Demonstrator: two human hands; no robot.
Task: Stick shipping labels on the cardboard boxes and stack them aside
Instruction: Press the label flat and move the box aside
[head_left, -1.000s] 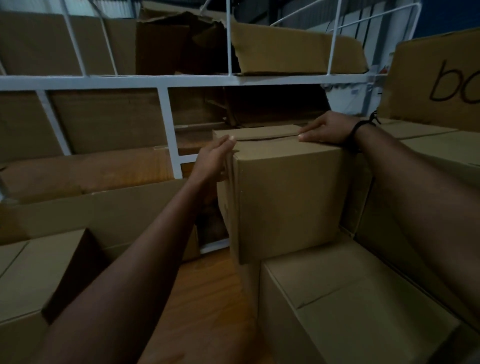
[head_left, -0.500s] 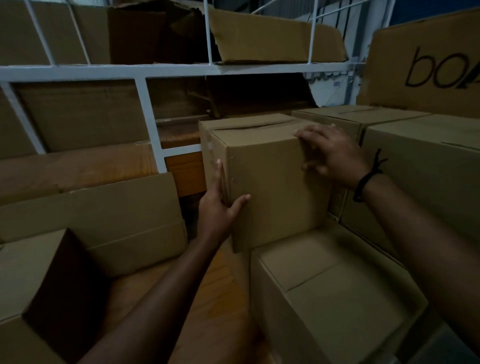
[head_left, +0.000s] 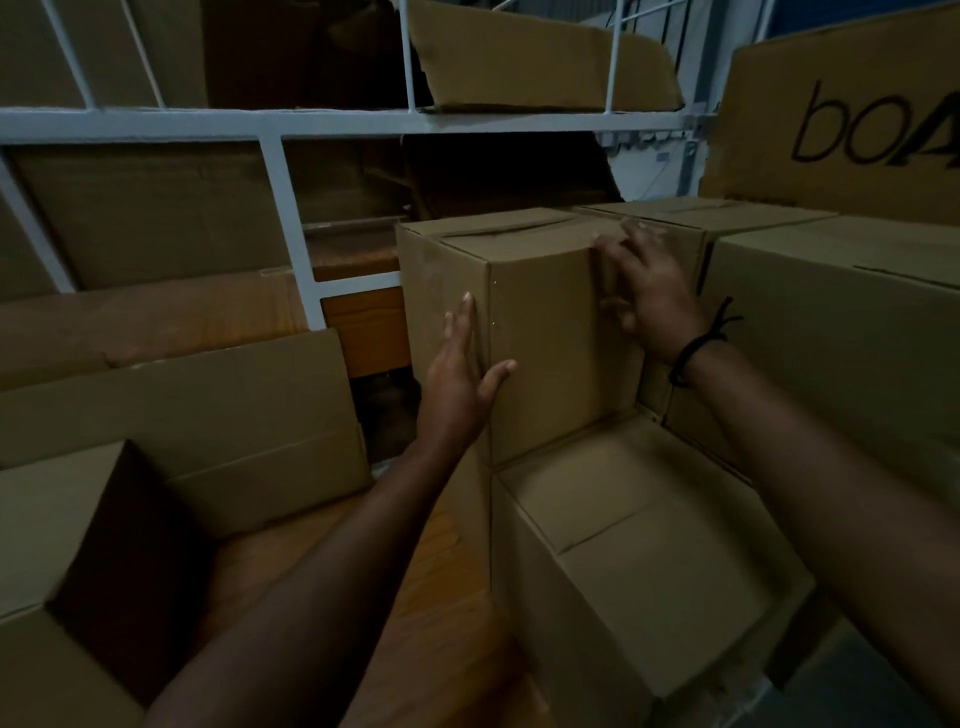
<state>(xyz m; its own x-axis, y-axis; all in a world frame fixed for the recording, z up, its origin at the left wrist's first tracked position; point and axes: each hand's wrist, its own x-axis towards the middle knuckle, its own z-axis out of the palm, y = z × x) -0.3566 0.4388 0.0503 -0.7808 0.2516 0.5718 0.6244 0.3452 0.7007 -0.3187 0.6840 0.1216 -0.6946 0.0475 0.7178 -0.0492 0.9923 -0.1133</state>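
Observation:
A plain brown cardboard box stands upright in the middle, on top of a lower box whose closed flaps face up. My left hand lies flat against the upright box's left front corner, fingers straight, thumb across the front face. My right hand presses on its upper right edge with spread fingers. A black band circles that wrist. No label shows on any face I can see.
More closed boxes line the right side, with a printed carton behind them. A white metal rack holding flattened cardboard runs across the back. Boxes sit at the left, over a wooden floor.
Both hands have slid down from the top of the box onto its sides; the left hand now sits lower on the front corner. The view has moved closer.

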